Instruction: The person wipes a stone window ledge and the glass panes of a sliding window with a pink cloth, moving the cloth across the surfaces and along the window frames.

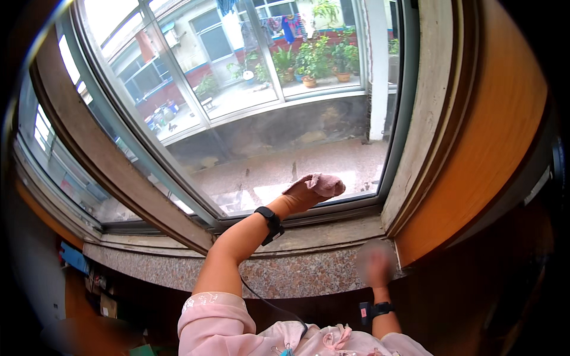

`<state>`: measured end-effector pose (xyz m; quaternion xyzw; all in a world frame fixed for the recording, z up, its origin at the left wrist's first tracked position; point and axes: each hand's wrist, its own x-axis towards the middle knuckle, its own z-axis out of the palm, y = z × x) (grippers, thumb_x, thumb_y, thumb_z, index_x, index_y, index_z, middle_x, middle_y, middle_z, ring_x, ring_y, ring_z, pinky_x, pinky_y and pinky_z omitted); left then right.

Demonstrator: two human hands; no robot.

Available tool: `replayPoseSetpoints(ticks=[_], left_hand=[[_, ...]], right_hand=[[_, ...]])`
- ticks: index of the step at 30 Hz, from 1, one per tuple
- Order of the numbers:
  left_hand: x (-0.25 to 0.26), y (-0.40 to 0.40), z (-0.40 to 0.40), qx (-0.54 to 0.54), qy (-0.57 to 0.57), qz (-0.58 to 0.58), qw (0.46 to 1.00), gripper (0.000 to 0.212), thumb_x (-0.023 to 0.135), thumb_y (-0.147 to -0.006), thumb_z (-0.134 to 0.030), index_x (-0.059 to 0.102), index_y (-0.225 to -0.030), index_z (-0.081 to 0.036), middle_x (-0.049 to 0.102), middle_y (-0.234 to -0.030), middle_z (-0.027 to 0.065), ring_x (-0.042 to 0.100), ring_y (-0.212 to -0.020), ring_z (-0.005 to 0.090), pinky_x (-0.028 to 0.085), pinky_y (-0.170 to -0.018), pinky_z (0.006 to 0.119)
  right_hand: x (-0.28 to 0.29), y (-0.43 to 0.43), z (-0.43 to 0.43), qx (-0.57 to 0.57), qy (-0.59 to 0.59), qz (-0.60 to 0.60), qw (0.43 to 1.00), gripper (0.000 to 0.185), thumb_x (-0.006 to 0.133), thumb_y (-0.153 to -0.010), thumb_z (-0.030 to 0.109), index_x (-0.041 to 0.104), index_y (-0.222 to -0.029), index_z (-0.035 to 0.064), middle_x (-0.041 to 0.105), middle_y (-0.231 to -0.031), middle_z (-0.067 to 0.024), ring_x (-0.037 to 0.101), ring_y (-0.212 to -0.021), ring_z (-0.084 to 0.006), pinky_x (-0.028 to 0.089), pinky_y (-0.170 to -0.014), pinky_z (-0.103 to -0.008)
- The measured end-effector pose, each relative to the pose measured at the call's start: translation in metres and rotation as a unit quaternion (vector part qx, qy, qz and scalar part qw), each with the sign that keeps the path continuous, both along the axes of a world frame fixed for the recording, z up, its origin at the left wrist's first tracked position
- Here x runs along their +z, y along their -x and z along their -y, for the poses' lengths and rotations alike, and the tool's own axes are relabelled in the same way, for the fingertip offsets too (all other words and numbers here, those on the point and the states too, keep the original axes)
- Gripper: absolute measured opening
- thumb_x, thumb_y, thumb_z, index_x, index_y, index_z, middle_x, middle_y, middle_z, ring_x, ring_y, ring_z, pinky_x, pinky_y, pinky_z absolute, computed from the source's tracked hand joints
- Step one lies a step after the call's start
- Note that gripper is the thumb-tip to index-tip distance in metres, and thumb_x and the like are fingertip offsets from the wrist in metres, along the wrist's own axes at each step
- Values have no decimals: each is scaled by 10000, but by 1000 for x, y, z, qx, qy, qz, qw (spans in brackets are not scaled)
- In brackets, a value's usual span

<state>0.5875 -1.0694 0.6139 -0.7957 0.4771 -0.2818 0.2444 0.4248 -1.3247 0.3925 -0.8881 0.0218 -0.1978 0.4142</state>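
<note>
My left hand reaches up to the lower part of a sliding window pane, with a pinkish-brown cloth in its grasp. The cloth covers most of the fingers, and hand and cloth are at or close to the glass just above the metal window frame. Lower right, my right hand is over the right end of the speckled stone sill. A round blur hides its fingers, so whether it holds anything is not visible. Each wrist bears a black strap with a small device.
Worn wooden window framing and an orange wood panel border the right side. A wooden post divides the window on the left. A black cable hangs before my chest. Outside are potted plants and hanging laundry.
</note>
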Motion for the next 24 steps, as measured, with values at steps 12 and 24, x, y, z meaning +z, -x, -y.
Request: replayPoseSetpoints(ticks=[12, 24], left_hand=[[200, 52, -201, 123, 451, 380, 799, 401, 365, -770, -210, 397, -1105, 8, 398, -899, 242, 402, -882, 386, 318, -802, 435], [-37, 78, -204, 257, 627, 202, 707, 621, 329, -746, 26, 119, -1331, 31, 117, -1368, 265, 134, -1277, 372, 70, -1048, 402]], right_hand=[[21, -6, -3, 30, 101, 86, 991, 121, 484, -811, 117, 564, -852, 36, 530, -785, -137, 500, -712, -281, 412, -639, -373], [36, -4, -7, 21, 38, 44, 998, 141, 471, -731, 47, 571, -831, 47, 601, -739, -85, 541, -745, -270, 428, -690, -371]])
